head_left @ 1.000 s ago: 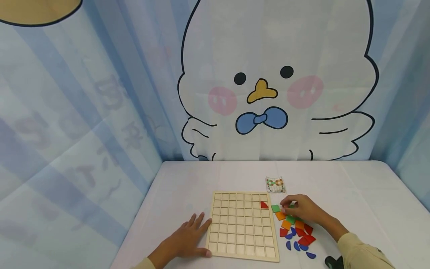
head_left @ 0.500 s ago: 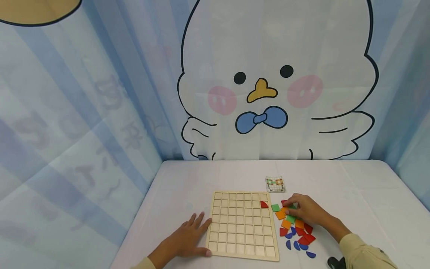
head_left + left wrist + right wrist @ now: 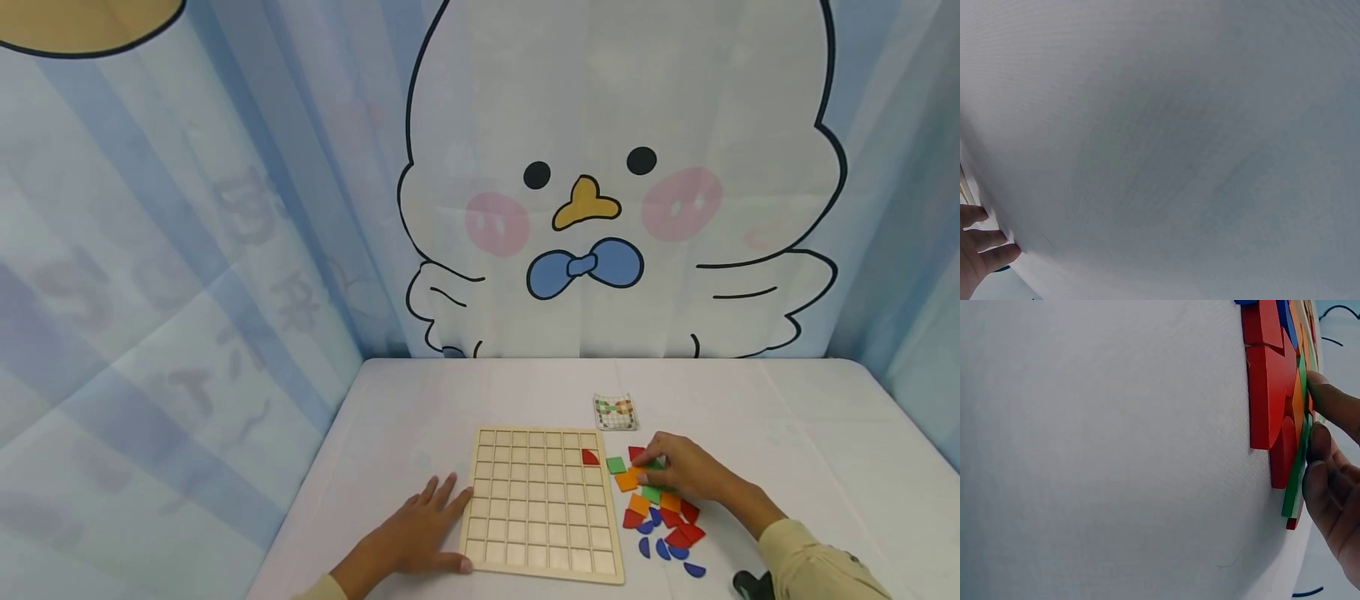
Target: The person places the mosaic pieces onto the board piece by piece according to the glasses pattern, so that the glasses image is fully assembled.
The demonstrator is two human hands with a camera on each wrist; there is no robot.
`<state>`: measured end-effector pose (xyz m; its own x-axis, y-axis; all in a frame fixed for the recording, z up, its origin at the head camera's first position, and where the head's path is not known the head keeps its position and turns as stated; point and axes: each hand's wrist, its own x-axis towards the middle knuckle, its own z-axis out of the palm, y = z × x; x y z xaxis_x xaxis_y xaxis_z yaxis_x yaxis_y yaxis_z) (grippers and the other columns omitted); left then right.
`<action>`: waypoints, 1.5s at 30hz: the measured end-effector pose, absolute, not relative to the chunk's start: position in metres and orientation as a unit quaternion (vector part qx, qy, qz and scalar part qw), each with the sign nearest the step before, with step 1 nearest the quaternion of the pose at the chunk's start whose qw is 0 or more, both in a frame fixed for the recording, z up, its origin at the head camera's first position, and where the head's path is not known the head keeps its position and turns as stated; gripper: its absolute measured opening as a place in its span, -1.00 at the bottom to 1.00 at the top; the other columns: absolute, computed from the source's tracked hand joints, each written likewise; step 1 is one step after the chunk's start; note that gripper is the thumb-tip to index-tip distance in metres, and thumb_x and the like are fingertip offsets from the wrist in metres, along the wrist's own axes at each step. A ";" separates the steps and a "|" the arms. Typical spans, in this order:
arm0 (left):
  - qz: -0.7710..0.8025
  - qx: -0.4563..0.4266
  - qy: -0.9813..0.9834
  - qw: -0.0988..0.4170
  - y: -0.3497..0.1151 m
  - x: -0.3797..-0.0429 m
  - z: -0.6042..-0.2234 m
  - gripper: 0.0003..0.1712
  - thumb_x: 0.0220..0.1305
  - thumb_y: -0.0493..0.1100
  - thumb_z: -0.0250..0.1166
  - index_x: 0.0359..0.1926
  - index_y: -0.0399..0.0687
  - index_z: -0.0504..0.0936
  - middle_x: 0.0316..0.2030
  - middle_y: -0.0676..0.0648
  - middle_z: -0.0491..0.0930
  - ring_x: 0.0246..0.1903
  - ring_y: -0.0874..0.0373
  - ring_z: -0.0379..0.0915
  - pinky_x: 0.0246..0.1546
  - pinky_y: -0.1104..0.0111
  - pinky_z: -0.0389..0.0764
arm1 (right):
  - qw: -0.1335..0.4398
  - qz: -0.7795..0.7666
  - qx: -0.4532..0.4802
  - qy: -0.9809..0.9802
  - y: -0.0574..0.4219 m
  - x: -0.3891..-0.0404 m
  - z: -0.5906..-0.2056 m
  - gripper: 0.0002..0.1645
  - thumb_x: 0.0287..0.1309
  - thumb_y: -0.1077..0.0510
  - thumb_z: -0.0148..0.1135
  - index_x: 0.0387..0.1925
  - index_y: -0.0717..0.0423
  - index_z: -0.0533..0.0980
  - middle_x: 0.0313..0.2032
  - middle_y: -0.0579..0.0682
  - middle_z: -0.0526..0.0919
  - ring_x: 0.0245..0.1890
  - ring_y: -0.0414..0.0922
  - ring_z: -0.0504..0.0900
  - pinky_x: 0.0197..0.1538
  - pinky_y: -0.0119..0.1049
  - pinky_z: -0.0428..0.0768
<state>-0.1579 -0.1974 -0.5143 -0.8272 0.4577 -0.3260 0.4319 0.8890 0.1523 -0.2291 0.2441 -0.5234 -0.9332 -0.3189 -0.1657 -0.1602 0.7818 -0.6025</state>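
A wooden grid board [image 3: 538, 508] lies on the white table, with one red quarter-round tile [image 3: 590, 457] in a cell near its upper right corner. My left hand [image 3: 423, 529] rests spread along the board's left side, index finger and thumb touching its edge. Beyond the board's right side, my right hand [image 3: 678, 467] reaches over a loose heap of tiles. Its thumb and index finger pinch an orange tile [image 3: 634, 473], partly hidden by them. In the right wrist view, the fingertips [image 3: 1317, 440] are low over the heap, beside a green tile [image 3: 1295, 475].
A small pattern card [image 3: 615, 412] lies behind the board's upper right corner. Red tiles [image 3: 686, 535], blue half-round tiles [image 3: 694, 571] and more orange and green ones spread right of the board. A dark object [image 3: 750, 585] is beside the right sleeve. A printed curtain hangs behind.
My right hand has shifted slightly right within the heap, from over a red tile to an orange one; the red tile now shows behind the fingers. The left hand and board have stayed put.
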 end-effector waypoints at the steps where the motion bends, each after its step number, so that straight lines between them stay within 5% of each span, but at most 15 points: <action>1: 0.035 0.234 0.955 0.179 -0.197 -0.158 -0.514 0.20 0.05 0.68 0.10 0.57 0.20 0.11 0.56 -0.22 0.03 0.50 -0.35 0.00 0.30 -0.23 0.35 | 0.131 -0.304 -0.129 0.935 0.244 -0.229 -0.523 -0.73 0.07 -0.01 0.51 -0.15 -0.12 0.75 -0.27 -0.17 0.58 -0.26 -0.17 0.46 -0.20 -0.37 0.52; 20: 0.041 0.234 0.954 0.184 -0.197 -0.157 -0.512 0.19 0.05 0.66 0.13 0.57 0.19 0.12 0.56 -0.24 0.04 0.49 -0.36 0.01 0.29 -0.24 0.36 | 0.160 -0.355 -0.153 0.908 0.246 -0.223 -0.519 -0.86 0.16 0.18 0.43 -0.26 -0.03 0.62 -0.36 -0.10 0.57 -0.36 -0.12 0.48 -0.32 -0.43 0.54; 30: 0.047 0.228 0.953 0.197 -0.196 -0.158 -0.513 0.20 0.06 0.66 0.11 0.58 0.19 0.10 0.57 -0.23 0.01 0.51 -0.35 -0.04 0.32 -0.22 0.32 | 0.159 -0.360 -0.142 0.908 0.244 -0.220 -0.521 -0.61 0.23 0.13 0.37 0.10 0.04 0.64 -0.37 -0.08 0.57 -0.49 -0.13 0.45 -0.49 -0.38 0.55; 45: 0.043 0.246 0.947 0.204 -0.199 -0.158 -0.514 0.22 0.08 0.68 0.08 0.59 0.18 0.04 0.58 -0.25 -0.04 0.52 -0.36 -0.08 0.34 -0.23 0.30 | 0.139 -0.380 -0.116 0.907 0.238 -0.221 -0.521 -0.66 0.12 0.10 0.47 -0.05 0.00 0.65 -0.40 -0.07 0.55 -0.46 -0.11 0.47 -0.44 -0.37 0.58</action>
<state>-0.1585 -0.1994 -0.5141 -0.7963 0.4822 -0.3651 0.4475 0.8758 0.1806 -0.2209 0.2375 -0.5207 -0.9343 -0.3167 -0.1636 -0.1057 0.6844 -0.7214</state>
